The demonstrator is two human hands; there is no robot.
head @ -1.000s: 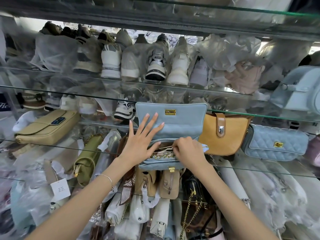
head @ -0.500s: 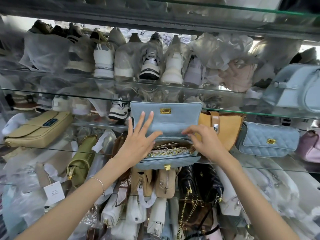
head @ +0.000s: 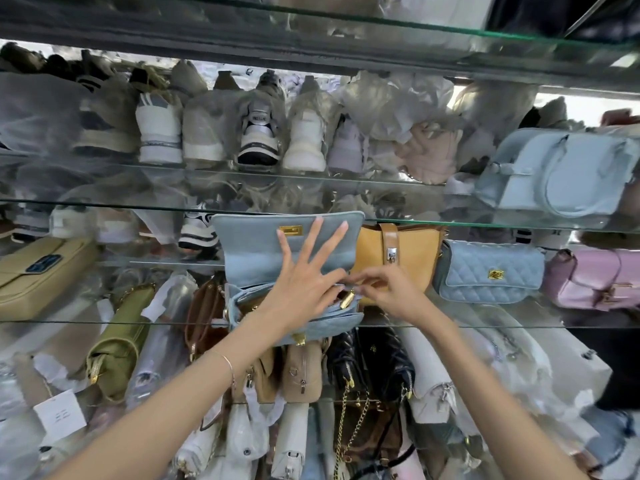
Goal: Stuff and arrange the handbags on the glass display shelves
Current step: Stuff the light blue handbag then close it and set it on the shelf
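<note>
A light blue quilted handbag (head: 263, 251) stands on the glass shelf (head: 485, 325) at the centre, its flap raised with a gold clasp showing. My left hand (head: 304, 282) lies flat over the bag's open mouth with fingers spread against the inside of the flap. My right hand (head: 391, 292) is at the bag's right end, its curled fingers pinching something small by the gold zip pull (head: 347, 299); what it pinches is hidden. A gold chain shows inside the bag.
To the right on the same shelf sit a mustard bag (head: 398, 251), a blue quilted bag (head: 488, 271) and a pink bag (head: 595, 278). A beige bag (head: 38, 268) lies left. Wrapped sneakers fill the shelf above; more bags hang below.
My left hand slid right, over the bag's opening. My right hand dropped from the flap's edge to the zip pull at the right end. The view shifted slightly.
</note>
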